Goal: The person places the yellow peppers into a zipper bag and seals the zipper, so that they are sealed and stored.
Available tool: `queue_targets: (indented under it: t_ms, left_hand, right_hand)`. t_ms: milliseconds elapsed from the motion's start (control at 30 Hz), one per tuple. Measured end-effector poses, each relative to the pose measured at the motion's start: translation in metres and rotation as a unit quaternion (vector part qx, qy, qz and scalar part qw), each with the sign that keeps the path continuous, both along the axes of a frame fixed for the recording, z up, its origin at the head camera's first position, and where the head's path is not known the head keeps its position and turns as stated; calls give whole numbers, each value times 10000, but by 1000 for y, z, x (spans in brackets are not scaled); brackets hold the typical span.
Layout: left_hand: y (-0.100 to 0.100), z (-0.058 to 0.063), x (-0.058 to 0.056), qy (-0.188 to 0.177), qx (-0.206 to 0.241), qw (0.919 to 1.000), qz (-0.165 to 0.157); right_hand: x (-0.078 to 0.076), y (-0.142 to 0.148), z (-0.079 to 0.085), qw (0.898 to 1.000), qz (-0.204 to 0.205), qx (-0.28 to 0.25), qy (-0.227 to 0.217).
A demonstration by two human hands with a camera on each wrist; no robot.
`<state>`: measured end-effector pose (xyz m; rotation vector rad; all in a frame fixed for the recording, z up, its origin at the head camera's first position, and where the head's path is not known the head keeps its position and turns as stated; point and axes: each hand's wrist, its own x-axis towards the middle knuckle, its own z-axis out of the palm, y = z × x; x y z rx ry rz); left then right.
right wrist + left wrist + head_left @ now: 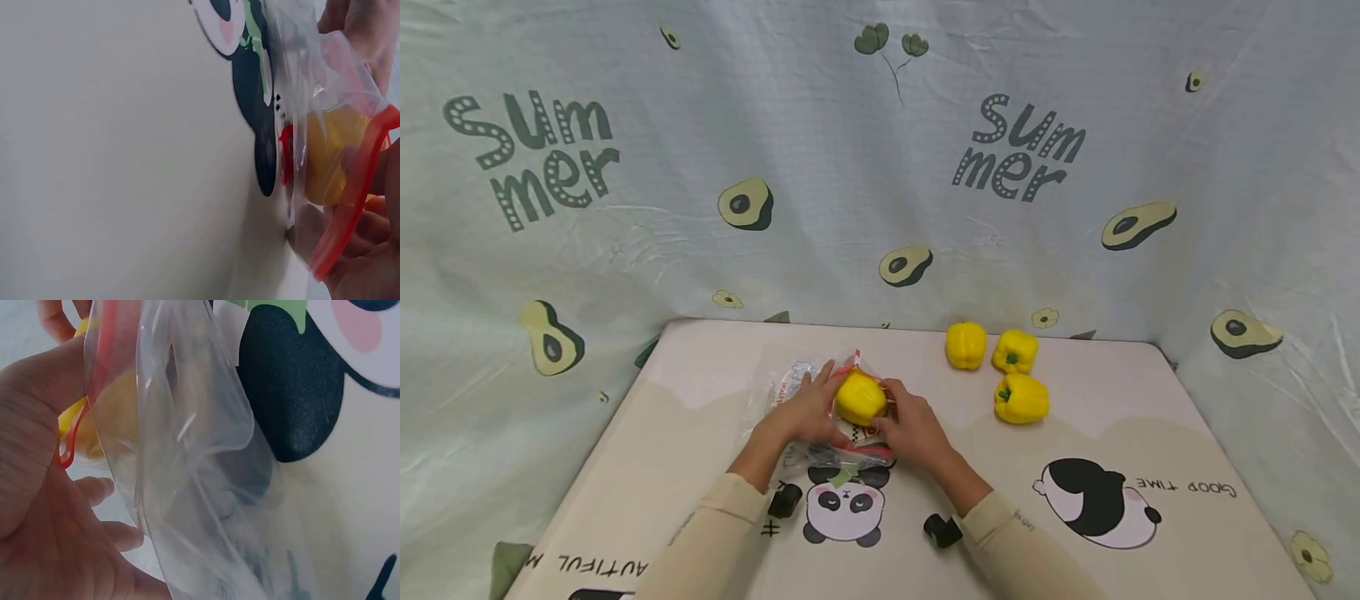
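In the head view a yellow bell pepper [861,398] sits in the mouth of a clear plastic zip bag [808,455] with a red zip strip. My right hand [916,429] grips the pepper from the right, thumb in front and fingers behind. My left hand [808,414] holds the bag's mouth from the left, thumb near the front edge and fingers spread towards the back edge. The left wrist view has the left thumb [50,378] at the red strip. Through the plastic in the right wrist view shows the pepper [334,153], with the red zip strip [356,194] beside my right fingers.
Three more yellow bell peppers, one at the back [966,346], one beside it [1015,352] and one nearer [1022,398], rest on the table right of the hands. A printed cloth [1112,400] covers the table. Behind hangs a pale curtain [827,167] with avocado prints.
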<state>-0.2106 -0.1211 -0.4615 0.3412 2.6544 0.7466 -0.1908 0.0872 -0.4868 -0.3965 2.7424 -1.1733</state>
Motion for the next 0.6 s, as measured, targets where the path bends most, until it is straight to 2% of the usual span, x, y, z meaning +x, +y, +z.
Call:
queue_targets:
  t_ms: [133, 367, 600]
  left_hand:
    - [1, -1, 1, 64, 1, 10000, -2]
    - [4, -2, 4, 189, 12, 9997, 136]
    - [4, -3, 3, 251, 47, 9996, 149]
  right_hand:
    - [0, -2, 1, 10000, -24, -44, 87]
    - [-4, -7, 1, 9987, -275, 197, 389]
    - [-4, -10, 0, 9976, -638, 48, 279]
